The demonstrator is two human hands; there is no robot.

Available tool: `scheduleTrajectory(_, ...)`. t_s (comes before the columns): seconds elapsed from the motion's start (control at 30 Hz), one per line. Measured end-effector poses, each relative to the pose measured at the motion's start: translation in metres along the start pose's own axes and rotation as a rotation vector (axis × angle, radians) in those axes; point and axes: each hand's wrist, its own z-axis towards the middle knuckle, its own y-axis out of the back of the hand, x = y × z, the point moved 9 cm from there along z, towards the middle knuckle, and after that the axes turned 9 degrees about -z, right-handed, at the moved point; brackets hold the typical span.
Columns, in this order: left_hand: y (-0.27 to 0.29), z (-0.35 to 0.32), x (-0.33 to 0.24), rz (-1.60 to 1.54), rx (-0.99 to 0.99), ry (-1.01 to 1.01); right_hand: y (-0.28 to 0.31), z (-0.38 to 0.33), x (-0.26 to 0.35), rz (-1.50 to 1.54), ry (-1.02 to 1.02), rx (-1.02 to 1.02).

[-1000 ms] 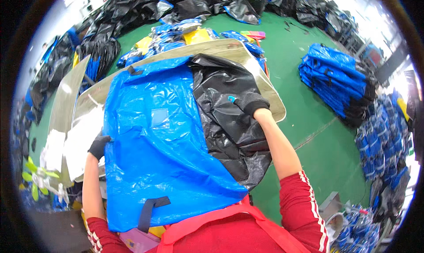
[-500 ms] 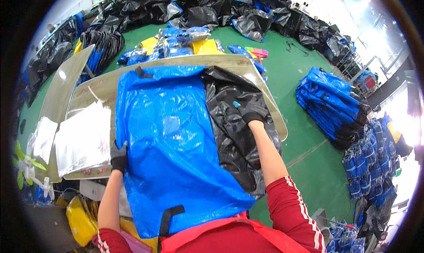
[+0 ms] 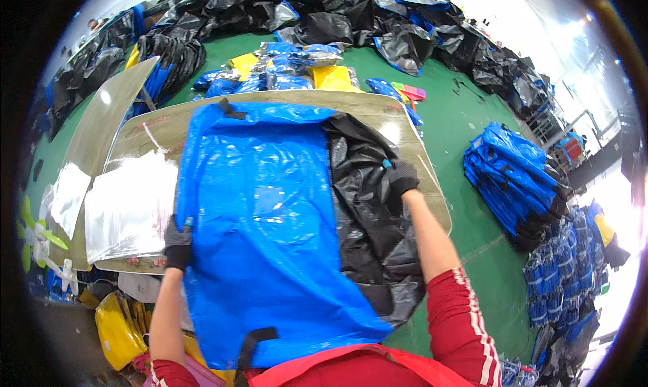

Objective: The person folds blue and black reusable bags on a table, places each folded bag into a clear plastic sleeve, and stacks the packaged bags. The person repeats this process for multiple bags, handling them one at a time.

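Note:
A large blue and black woven plastic bag (image 3: 263, 211) lies flat over a table (image 3: 378, 103), its near end hanging toward my red clothing. The black part runs along its right side, creased and bunched. My left hand (image 3: 179, 242), in a dark grey glove, pinches the bag's left edge with the thumb on top. My right hand (image 3: 401, 178), gloved alike with a blue thumb tip, has its fingers curled into the black part near the right edge. A clear pocket (image 3: 269, 201) shows in the blue middle; short black straps sit at the far-left and near edges.
Clear plastic sheets (image 3: 131, 211) lie on the table's left. A green-bladed fan (image 3: 37, 235) stands beyond them. Stacked blue bags (image 3: 509, 178) and tied blue bundles (image 3: 557, 279) are on the right floor. Packed blue and yellow goods (image 3: 290, 70) lie behind the table, before heaped black bags (image 3: 324, 26).
My right hand has gone from lying spread on the black part to curling into it, slightly right and nearer. The left hand stays at the left edge. The view has shifted slightly.

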Motion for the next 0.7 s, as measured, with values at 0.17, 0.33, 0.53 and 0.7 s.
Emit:
scheduleTrajectory(0.17, 0.03, 0.035, 0.064, 0.043, 0.04, 0.035, 0.087, -0.02, -0.091, 0.898, -0.093, -0.225)
scheduleTrajectory(0.33, 0.046, 0.025, 0.078, 0.289, 0.009, 0.122, -0.003, -0.052, -0.137, 0.743, -0.375, 0.078)
scheduleTrajectory(0.53, -0.032, -0.058, -0.166, 0.201, 0.222, -0.408, 0.038, -0.046, -0.085, 0.209, -0.231, 0.111)
scheduleTrajectory(0.7, -0.143, -0.093, -0.349, -0.161, 0.348, -0.995, 0.08, -0.055, 0.018, 0.489, 0.104, -0.087)
